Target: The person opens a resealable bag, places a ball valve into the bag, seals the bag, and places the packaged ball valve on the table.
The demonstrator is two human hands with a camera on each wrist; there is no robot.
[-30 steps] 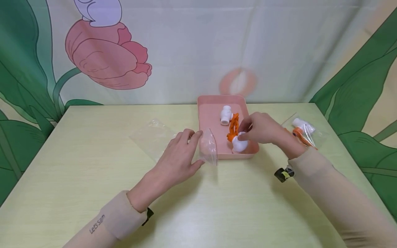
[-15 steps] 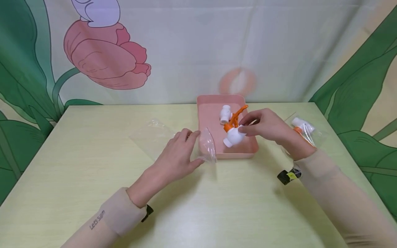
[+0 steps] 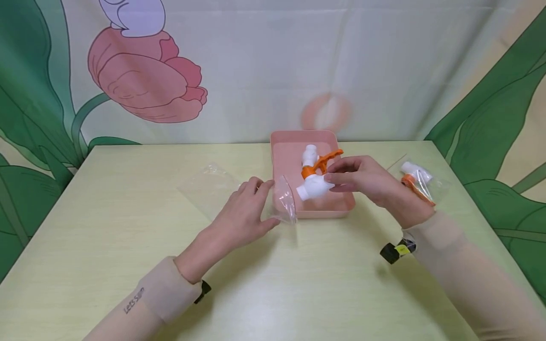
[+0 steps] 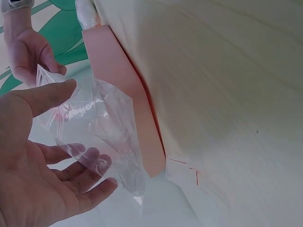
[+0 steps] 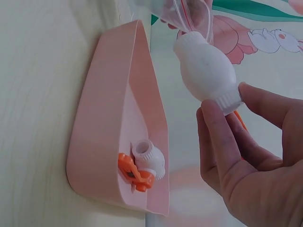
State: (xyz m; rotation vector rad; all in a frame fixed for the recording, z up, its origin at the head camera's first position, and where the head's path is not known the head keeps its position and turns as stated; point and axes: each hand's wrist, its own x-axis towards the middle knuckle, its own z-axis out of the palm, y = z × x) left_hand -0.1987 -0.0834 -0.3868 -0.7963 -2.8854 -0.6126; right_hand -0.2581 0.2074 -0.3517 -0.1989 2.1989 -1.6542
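Observation:
My right hand (image 3: pixel 367 183) pinches one end of a white plastic ball valve (image 3: pixel 314 188) with an orange handle, over the pink tray (image 3: pixel 286 147). Its free end points left, toward a clear zip bag (image 3: pixel 285 201). In the right wrist view the end of the valve (image 5: pixel 208 71) overlaps the bag's mouth and its red zip line. My left hand (image 3: pixel 236 220) holds this bag with thumb and fingers spread apart, some fingertips showing through the film. A second white valve (image 5: pixel 150 157) with an orange handle lies in the tray.
Another clear bag (image 3: pixel 209 189) lies flat on the table left of the tray. To the right, a bagged white valve (image 3: pixel 415 173) with an orange handle rests near the right forearm. A printed curtain (image 3: pixel 239 94) hangs behind the table.
The right hand has lifted the valve from the tray, and it has swung and moved left toward the bag. The left hand and its bag have barely moved.

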